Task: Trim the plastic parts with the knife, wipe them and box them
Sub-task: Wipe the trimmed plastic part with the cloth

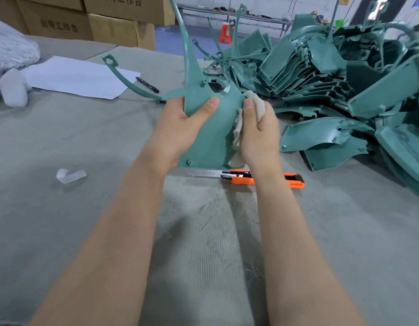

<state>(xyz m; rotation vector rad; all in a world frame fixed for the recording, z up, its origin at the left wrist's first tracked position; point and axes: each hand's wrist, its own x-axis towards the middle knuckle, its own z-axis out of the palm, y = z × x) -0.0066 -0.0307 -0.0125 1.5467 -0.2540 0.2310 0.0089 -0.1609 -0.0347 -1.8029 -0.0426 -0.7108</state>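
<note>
A large teal plastic part (pixel 209 137) with long curved arms stands upright on the table in front of me. My left hand (pixel 180 128) grips its left edge, thumb on the front face. My right hand (pixel 260 132) holds a beige cloth (pixel 236 135) against the part's right side. An orange utility knife (pixel 262 178) with its blade out lies on the table just below the part, partly under my right wrist.
A big heap of teal plastic parts (pixel 345 85) fills the right side. A white sheet of paper (pixel 79 78) and a black pen (pixel 147 84) lie at the left. Cardboard boxes (pixel 86 20) stand behind. A small strip of tape (pixel 70 175) lies on the grey table cover (pixel 62 220).
</note>
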